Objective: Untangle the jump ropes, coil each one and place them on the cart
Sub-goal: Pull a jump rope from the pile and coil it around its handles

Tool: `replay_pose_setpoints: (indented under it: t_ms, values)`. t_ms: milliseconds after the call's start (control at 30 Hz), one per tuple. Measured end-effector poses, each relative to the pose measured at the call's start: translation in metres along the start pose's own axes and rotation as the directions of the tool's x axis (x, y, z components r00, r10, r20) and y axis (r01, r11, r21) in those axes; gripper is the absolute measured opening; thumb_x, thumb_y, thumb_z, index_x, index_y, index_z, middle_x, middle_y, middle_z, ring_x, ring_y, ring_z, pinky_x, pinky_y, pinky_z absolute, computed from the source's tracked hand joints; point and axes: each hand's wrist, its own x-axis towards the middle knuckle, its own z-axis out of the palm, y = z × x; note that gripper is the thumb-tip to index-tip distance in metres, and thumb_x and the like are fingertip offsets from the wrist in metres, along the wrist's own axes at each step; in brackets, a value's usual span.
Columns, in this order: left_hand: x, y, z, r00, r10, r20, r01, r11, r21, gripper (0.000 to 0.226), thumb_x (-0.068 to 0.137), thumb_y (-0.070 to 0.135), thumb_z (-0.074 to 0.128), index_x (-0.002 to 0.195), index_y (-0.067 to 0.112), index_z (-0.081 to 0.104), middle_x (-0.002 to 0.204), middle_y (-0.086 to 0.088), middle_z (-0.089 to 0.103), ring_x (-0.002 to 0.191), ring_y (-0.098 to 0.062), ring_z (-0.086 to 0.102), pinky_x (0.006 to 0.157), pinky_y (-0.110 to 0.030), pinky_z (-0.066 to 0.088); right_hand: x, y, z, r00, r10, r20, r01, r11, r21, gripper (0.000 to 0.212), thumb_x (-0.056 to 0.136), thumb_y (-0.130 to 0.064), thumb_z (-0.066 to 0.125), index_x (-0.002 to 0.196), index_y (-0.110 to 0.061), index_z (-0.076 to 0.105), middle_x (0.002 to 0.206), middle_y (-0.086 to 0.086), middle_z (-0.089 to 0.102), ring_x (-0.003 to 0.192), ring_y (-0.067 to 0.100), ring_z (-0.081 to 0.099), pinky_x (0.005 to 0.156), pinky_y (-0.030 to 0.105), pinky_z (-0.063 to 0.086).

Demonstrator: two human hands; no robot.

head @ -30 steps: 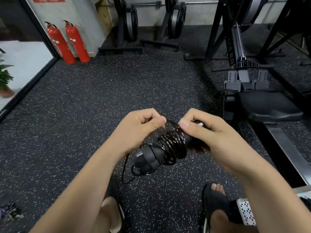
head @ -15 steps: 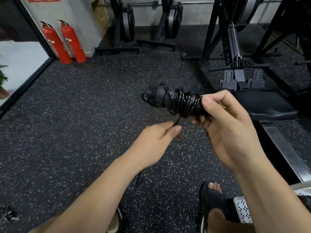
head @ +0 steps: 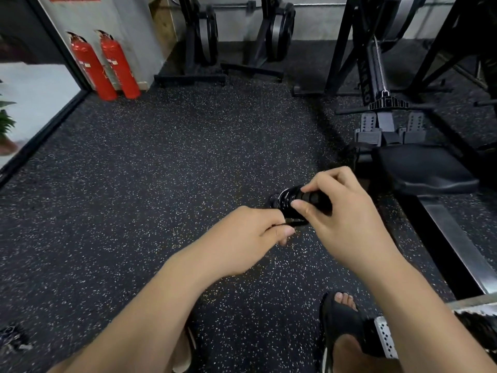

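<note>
A black jump rope, its thin cord wound in tight turns round its black handles, is held over the speckled floor at centre right. My right hand grips the handle bundle, thumb and forefinger on top of the windings. Just below and to the left, my left hand pinches the loose end of the cord, which runs a short way to the bundle. The far end of the handles pokes out to the left of my right thumb. No cart is in view.
A rowing machine with a black seat and a metal rail runs along the right. Two red fire extinguishers stand at the back left by a glass door. Weight racks line the back wall. My sandalled feet are below.
The bundle was raised with its end pointing left, then came down and to the right. My left hand has moved under it, pulling the cord's end snug against the windings.
</note>
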Motion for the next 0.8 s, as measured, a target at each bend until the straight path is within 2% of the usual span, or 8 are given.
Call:
replay_pose_setpoints:
  t_ms: [133, 267, 333, 433, 500, 700, 767, 800]
  values:
    - [-0.006, -0.008, -0.015, 0.995, 0.011, -0.094, -0.014, 0.999, -0.033, 0.023, 0.100, 0.053, 0.068, 0.085, 0.036, 0.069, 0.065, 0.005, 0.064, 0.050, -0.006, 0.046, 0.053, -0.031, 0.039, 0.002, -0.003, 0.002, 0.974, 0.042, 0.224, -0.035, 0.999, -0.036, 0.016, 0.097, -0.042, 0.077, 0.097, -0.036, 0.063, 0.109, -0.016, 0.050, 0.095, 0.000, 0.057, 0.077, 0.011, 0.039]
    - [-0.011, -0.016, -0.034, 0.991, -0.007, -0.132, -0.025, 0.972, -0.235, 0.019, 0.090, 0.048, 0.082, 0.083, 0.032, 0.075, 0.074, -0.009, 0.067, 0.059, -0.014, 0.047, 0.059, -0.033, 0.039, 0.001, -0.010, 0.002, 0.882, 0.022, 0.471, -0.023, 1.000, -0.003, 0.010, 0.100, -0.045, 0.072, 0.095, -0.038, 0.066, 0.106, -0.016, 0.055, 0.094, 0.003, 0.060, 0.083, 0.029, 0.048]
    - [-0.012, -0.021, -0.042, 0.990, 0.000, -0.140, -0.042, 0.954, -0.296, 0.019, 0.088, 0.048, 0.082, 0.086, 0.030, 0.077, 0.079, -0.012, 0.069, 0.064, -0.018, 0.049, 0.064, -0.034, 0.040, -0.001, -0.014, 0.000, 0.868, -0.011, 0.496, -0.064, 0.989, 0.135, 0.009, 0.101, -0.046, 0.071, 0.097, -0.037, 0.069, 0.100, -0.013, 0.058, 0.087, 0.005, 0.060, 0.082, 0.033, 0.048]
    - [-0.013, -0.026, -0.050, 0.979, -0.002, -0.205, -0.063, 0.950, -0.307, 0.014, 0.092, 0.039, 0.080, 0.086, 0.026, 0.077, 0.072, 0.006, 0.067, 0.065, -0.002, 0.053, 0.067, -0.017, 0.042, -0.003, -0.020, -0.008, 0.884, -0.059, 0.464, -0.121, 0.929, 0.350, 0.011, 0.099, -0.042, 0.074, 0.102, -0.031, 0.074, 0.092, -0.012, 0.059, 0.077, 0.005, 0.055, 0.076, 0.027, 0.043]
    - [-0.012, -0.028, -0.049, 0.977, 0.005, -0.215, -0.086, 0.925, -0.370, 0.013, 0.094, 0.032, 0.079, 0.086, 0.022, 0.077, 0.077, 0.007, 0.070, 0.071, 0.000, 0.056, 0.071, -0.011, 0.045, -0.003, -0.025, -0.014, 0.885, -0.097, 0.454, -0.129, 0.888, 0.441, 0.012, 0.098, -0.038, 0.076, 0.101, -0.026, 0.075, 0.090, -0.007, 0.062, 0.076, 0.009, 0.056, 0.074, 0.029, 0.044]
    - [0.001, -0.037, -0.041, 0.976, 0.091, -0.200, -0.195, 0.779, -0.596, 0.026, 0.097, 0.044, 0.072, 0.096, 0.018, 0.073, 0.089, -0.004, 0.070, 0.079, -0.015, 0.062, 0.074, -0.028, 0.052, -0.007, -0.036, -0.022, 0.896, -0.158, 0.415, -0.273, 0.541, 0.795, 0.021, 0.097, -0.022, 0.071, 0.092, -0.003, 0.065, 0.085, 0.017, 0.069, 0.071, 0.030, 0.064, 0.059, 0.033, 0.051]
    - [0.005, -0.043, -0.026, 0.968, 0.100, -0.231, -0.229, 0.726, -0.648, 0.007, 0.105, 0.006, 0.065, 0.110, 0.002, 0.068, 0.095, -0.016, 0.070, 0.092, -0.025, 0.065, 0.089, -0.041, 0.060, -0.006, -0.039, -0.022, 0.922, -0.124, 0.366, -0.287, 0.412, 0.865, 0.018, 0.097, -0.023, 0.069, 0.090, -0.007, 0.064, 0.087, 0.016, 0.068, 0.071, 0.028, 0.065, 0.060, 0.031, 0.053]
    - [0.007, -0.041, -0.017, 0.969, 0.005, -0.246, -0.174, 0.720, -0.672, 0.013, 0.102, -0.010, 0.059, 0.108, -0.001, 0.067, 0.093, -0.013, 0.071, 0.095, -0.025, 0.064, 0.098, -0.047, 0.058, -0.005, -0.040, -0.021, 0.934, -0.099, 0.342, -0.288, 0.355, 0.889, 0.018, 0.099, -0.023, 0.068, 0.089, -0.009, 0.063, 0.087, 0.016, 0.068, 0.071, 0.027, 0.065, 0.061, 0.030, 0.054]
